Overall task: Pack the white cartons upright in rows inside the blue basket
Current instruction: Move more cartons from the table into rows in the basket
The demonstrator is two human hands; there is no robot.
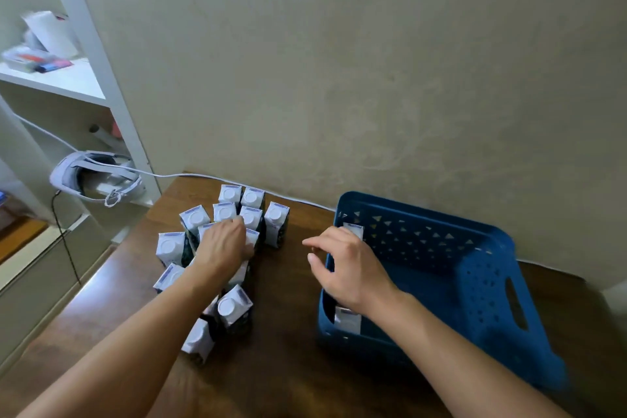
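Observation:
Several white cartons [276, 224] with round caps stand in a cluster on the brown table [278, 366], left of the blue basket [475, 282]. My left hand [225, 243] reaches into the middle of the cluster and its fingers curl over the top of one carton [251, 237]. My right hand [346, 266] hovers over the basket's left wall with loosely curled fingers and holds nothing. Inside the basket, one carton [353, 231] stands at the far left corner and another carton [347, 319] stands against the near left wall, partly hidden by my wrist.
A white headset [95, 178] with a cable lies on a low shelf at the left. A white cable [203, 176] runs along the table's back edge by the beige wall. White shelves [68, 78] with small items rise at the far left.

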